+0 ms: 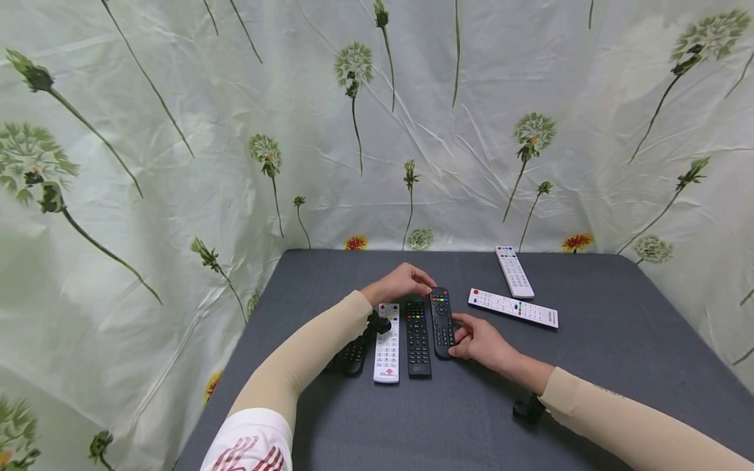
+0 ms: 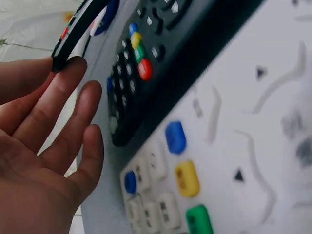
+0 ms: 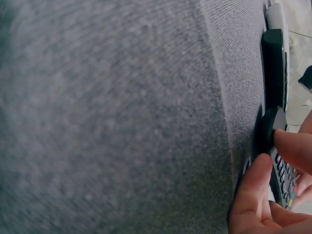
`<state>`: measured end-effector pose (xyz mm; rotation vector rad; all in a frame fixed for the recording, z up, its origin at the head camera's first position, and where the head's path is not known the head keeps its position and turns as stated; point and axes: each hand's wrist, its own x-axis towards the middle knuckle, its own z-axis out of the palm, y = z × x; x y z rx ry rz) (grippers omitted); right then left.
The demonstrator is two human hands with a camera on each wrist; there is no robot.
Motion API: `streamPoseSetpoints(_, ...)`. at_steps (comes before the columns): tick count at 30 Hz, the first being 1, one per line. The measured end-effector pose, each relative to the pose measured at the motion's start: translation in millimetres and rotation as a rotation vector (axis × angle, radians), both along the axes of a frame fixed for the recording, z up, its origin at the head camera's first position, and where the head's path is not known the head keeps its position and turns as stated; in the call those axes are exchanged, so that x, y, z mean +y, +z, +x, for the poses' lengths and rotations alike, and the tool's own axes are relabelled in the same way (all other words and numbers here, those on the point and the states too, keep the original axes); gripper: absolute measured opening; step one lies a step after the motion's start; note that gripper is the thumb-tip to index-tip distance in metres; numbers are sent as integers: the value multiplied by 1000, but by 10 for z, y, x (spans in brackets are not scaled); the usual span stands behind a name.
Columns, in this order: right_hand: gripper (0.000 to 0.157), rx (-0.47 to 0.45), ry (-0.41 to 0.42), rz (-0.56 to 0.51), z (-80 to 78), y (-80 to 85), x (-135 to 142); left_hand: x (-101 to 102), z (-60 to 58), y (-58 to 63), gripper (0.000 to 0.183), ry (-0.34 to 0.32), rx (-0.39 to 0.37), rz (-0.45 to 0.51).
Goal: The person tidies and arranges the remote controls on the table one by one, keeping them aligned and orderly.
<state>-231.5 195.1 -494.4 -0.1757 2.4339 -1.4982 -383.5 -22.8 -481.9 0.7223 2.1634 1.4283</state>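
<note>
Both hands hold one black remote control (image 1: 442, 322), its far end slightly tilted. My left hand (image 1: 403, 282) pinches its far end between fingertips; the left wrist view shows that end of the black remote (image 2: 78, 34) at the fingers. Around the near end, the thumb and fingers of my right hand (image 1: 483, 343) grip the right side and corner. Just left lies a second black remote (image 1: 418, 340), flat on the table. Beyond it is a white remote (image 1: 387, 347), partly under the left wrist. Another black remote (image 1: 355, 355) is mostly hidden by the left forearm.
Two more white remotes lie to the right: one slanting sideways (image 1: 514, 308), the other pointing away near the back edge (image 1: 515, 271). The dark grey tabletop (image 1: 471, 418) ends against a pale curtain (image 1: 377, 144) with dandelion prints. Dark wrist cameras are on both arms.
</note>
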Motion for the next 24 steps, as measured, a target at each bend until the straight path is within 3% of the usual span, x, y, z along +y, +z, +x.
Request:
streamPoseSetpoints(7,78,12,9,10,30,-21,5,-5,-65,-115,17,-53,59,-88)
streamPoseSetpoints(16,74,38,20,39,117,4,10,82,-24,-53,16,-104,113,-202)
streamPoseSetpoints(24,71,36,19,32,186,-35,25,115,12,-67,15,-100,123,-266)
